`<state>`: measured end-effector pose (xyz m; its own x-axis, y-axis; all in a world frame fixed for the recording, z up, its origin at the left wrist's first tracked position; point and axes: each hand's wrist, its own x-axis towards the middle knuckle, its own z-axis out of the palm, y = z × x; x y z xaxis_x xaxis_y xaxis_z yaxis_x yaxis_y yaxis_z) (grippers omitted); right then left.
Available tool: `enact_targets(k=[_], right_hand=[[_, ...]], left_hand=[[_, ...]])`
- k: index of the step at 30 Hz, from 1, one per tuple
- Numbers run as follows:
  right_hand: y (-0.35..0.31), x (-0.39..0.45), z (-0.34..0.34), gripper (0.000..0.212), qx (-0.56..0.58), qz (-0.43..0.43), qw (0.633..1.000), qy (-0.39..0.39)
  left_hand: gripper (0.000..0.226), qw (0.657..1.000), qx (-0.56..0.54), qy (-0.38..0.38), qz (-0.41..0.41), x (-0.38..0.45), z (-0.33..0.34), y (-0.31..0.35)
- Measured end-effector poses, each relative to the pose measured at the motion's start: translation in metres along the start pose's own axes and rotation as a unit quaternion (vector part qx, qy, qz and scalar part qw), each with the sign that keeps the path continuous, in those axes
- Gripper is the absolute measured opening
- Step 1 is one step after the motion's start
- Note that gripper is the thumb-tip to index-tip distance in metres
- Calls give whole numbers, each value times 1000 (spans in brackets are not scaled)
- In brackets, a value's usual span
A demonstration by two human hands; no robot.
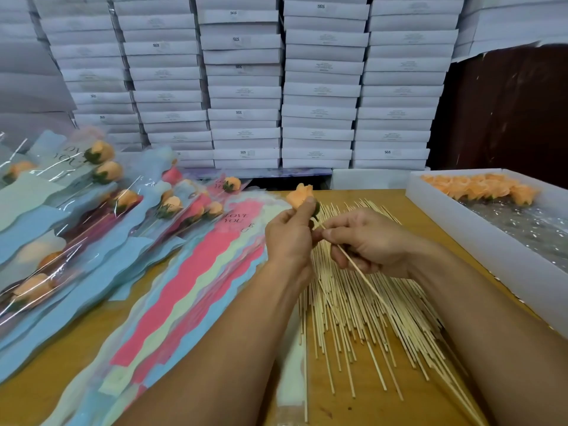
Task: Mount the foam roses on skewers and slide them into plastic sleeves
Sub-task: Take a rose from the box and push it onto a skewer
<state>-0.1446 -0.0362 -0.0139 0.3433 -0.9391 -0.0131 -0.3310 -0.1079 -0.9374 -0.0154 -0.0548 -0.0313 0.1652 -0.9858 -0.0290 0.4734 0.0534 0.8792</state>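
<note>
Above skewer pile (362, 309), L hand (289, 238) pinches rose (299, 196); R hand (368, 241) pinches skewer (356, 265) at its base.

Stacked white boxes (246, 87) behind wooden table (76, 339)

"SGS" — printed on several white boxes (244, 115) stacked behind both hands | "LOVE YOU" — on the pink-and-blue plastic sleeve (236, 219) just beside the left hand (289, 238) | "YOU" — on a filled sleeve (69, 159) far left | smaller box print illegible
</note>
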Motion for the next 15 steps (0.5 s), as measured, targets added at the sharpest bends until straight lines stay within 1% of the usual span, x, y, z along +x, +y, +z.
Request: enact_targets(k=[1, 3, 4, 5, 7, 8, 9, 10, 11, 12, 13, 14, 15], right_hand=[[1, 0, -5, 23, 15, 7, 1000, -6], [4, -1, -12, 23, 43, 14, 999, -12], [5, 0, -13, 22, 53, 14, 998, -11], [6, 1, -13, 22, 59, 14, 998, -7], [6, 1, -14, 22, 60, 14, 998, 4], [6, 2, -14, 22, 57, 14, 998, 8], [6, 2, -14, 23, 55, 14, 998, 11], [6, 2, -14, 23, 55, 14, 998, 13], [6, 2, -14, 23, 56, 14, 998, 14], [6, 2, -14, 23, 55, 15, 998, 12], [6, 1, -14, 24, 53, 16, 998, 8], [7, 1, -14, 24, 49, 19, 999, 2], [7, 1, -14, 24, 44, 23, 999, -3]], left_hand=[[21, 1000, 29, -9, -5, -2, 1, 0], [28, 992, 120, -28, -28, -4, 4, 5], [26, 984, 167, -41, -40, -4, 4, 11], [23, 973, 218, -54, -45, -2, 4, 18], [17, 938, 336, -87, -11, 8, -2, 35], [12, 910, 399, -106, 22, 16, -8, 45], [5, 873, 469, -117, 56, 24, -17, 56], [9, 824, 548, -117, 89, 35, -29, 64], [15, 761, 629, -104, 116, 46, -44, 70], [20, 702, 695, -87, 131, 55, -60, 74], [22, 655, 739, -70, 142, 65, -77, 76], [21, 629, 762, -54, 143, 72, -93, 77], [18, 612, 777, -46, 141, 79, -109, 77]])
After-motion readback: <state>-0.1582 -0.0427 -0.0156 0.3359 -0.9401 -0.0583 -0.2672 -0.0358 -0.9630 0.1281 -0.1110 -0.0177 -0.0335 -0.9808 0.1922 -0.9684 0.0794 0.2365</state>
